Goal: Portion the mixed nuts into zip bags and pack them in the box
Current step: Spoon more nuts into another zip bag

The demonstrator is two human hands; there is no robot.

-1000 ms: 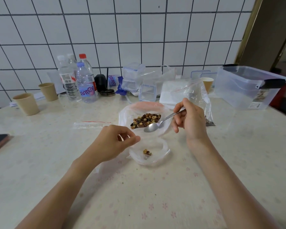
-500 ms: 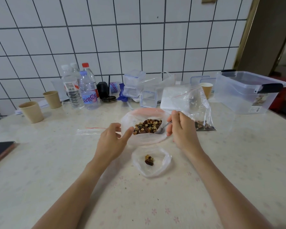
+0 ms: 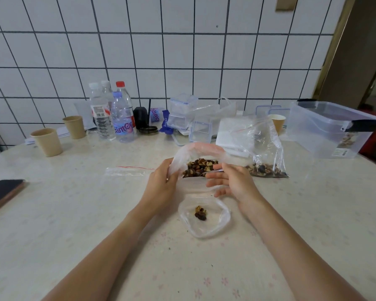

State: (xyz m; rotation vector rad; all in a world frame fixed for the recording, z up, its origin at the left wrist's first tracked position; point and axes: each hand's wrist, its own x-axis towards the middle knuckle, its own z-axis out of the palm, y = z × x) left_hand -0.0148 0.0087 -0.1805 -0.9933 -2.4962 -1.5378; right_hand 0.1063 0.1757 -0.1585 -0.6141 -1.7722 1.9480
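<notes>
A large clear bag of mixed nuts (image 3: pixel 200 167) lies open at the table's middle. My left hand (image 3: pixel 161 183) grips its left rim. At the right rim is my right hand (image 3: pixel 232 181), thumb and forefinger pinching a spoon (image 3: pixel 218 169) of which only a grey sliver shows; the other fingers stretch out. Just in front lies a small open zip bag (image 3: pixel 223 218) with a few nuts (image 3: pixel 200 212) in it. A filled zip bag (image 3: pixel 265 157) stands right of the hands. An empty zip bag (image 3: pixel 126 170) lies flat to the left. The clear plastic box (image 3: pixel 332 131) sits at far right.
Water bottles (image 3: pixel 119 118), two paper cups (image 3: pixel 47 142), small clear containers (image 3: pixel 182 114) and a white box (image 3: pixel 232 135) line the back by the tiled wall. A phone (image 3: pixel 2 194) lies at the left edge.
My left hand let go of the small bag and took the big bag's left rim. My right hand carried the spoon from above the small bag back into the nuts.
</notes>
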